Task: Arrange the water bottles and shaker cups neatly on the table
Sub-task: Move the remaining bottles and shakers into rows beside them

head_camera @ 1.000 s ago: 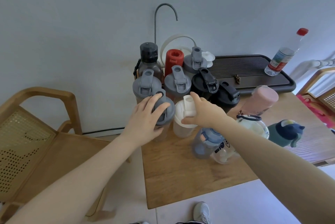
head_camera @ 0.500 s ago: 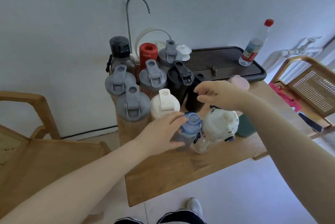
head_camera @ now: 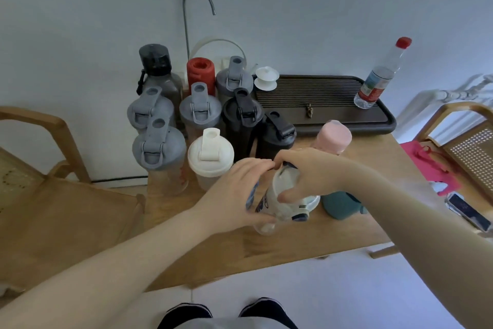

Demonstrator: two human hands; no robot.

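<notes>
Gripping two near bottles: left hand [head_camera: 234, 190] wraps the blue-cap bottle [head_camera: 252, 195], right hand [head_camera: 312, 171] clasps the white bottle [head_camera: 286, 195], both right of the white shaker [head_camera: 210, 155]. Next move, likely: seat them beside it in row. Half a second earlier, right hand hovered farther off, ungrasped.

left hand [head_camera: 234, 192] curled, right hand [head_camera: 309, 171] gripping from above
</notes>
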